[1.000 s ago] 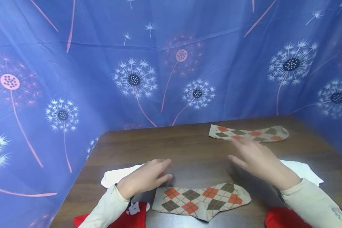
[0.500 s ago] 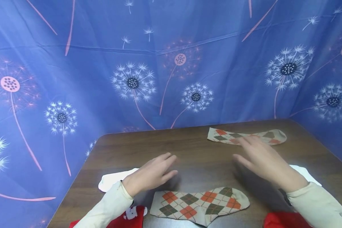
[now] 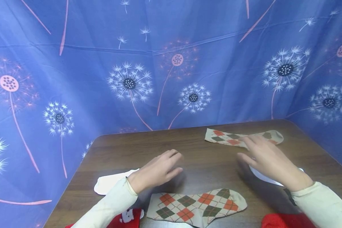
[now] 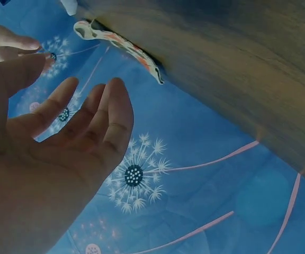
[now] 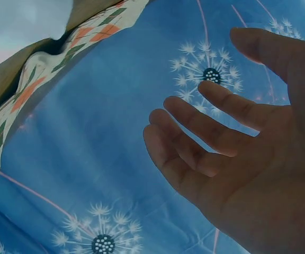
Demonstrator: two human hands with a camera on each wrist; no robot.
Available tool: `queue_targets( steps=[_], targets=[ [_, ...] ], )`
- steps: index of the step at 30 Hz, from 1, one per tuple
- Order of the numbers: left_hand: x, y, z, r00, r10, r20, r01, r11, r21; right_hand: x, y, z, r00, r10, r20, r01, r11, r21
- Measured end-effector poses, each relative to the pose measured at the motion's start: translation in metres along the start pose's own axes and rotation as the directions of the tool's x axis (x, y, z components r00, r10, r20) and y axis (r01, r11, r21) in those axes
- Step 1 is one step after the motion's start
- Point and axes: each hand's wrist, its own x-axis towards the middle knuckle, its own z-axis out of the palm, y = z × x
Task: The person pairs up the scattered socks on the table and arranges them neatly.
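Above the middle of the wooden table, my left hand point(image 3: 159, 169) is held in the air, its fingers loosely bent around nothing. My right hand point(image 3: 269, 158) hovers farther right, also holding nothing, its fingers relaxed in the right wrist view. Just beyond its fingertips lies an argyle sock point(image 3: 226, 138) with orange and olive diamonds, partly hidden by the hand. A matching argyle sock point(image 3: 195, 205) lies flat near the front, between both forearms. One white sock point(image 3: 112, 182) rests beside the left forearm, and a white item point(image 3: 262, 174) is partly covered by the right hand.
A red sock point(image 3: 132, 218) with a white animal figure lies partly under the left sleeve. Another red fabric piece point(image 3: 282, 220) sits by the right sleeve. A blue dandelion-print cloth point(image 3: 165, 82) hangs behind the brown table point(image 3: 148, 145).
My left hand has moved up and slightly right. The right hand has shifted a little right, and more of the white item shows left of it. The view has tilted slightly; the socks lie still.
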Motion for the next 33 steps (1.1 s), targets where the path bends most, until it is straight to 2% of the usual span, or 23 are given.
queue_targets(
  steps=[4,11,19,24,33],
  targets=[
    [0.007,-0.004,0.003,1.000,0.018,-0.007,-0.018,1.000,-0.013,0.000,0.007,0.002,1.000,0.017,0.004,-0.017,1.000,-0.005],
    [0.019,-0.007,0.004,0.999,0.047,0.010,-0.048,0.997,0.063,0.001,0.014,0.002,1.000,0.030,0.006,-0.030,0.999,-0.013],
    [0.043,-0.012,0.008,0.997,0.074,-0.024,-0.072,0.995,0.075,0.001,0.026,0.005,0.999,0.039,-0.010,-0.039,0.999,-0.011],
    [0.057,-0.014,0.010,0.998,0.059,-0.023,-0.058,0.996,0.065,-0.003,0.030,0.008,0.999,0.029,-0.034,-0.030,0.999,-0.016],
    [0.073,-0.017,0.013,0.999,0.042,-0.015,-0.042,0.998,0.045,-0.003,0.042,0.009,0.998,0.055,-0.025,-0.055,0.998,-0.002]
  ],
)
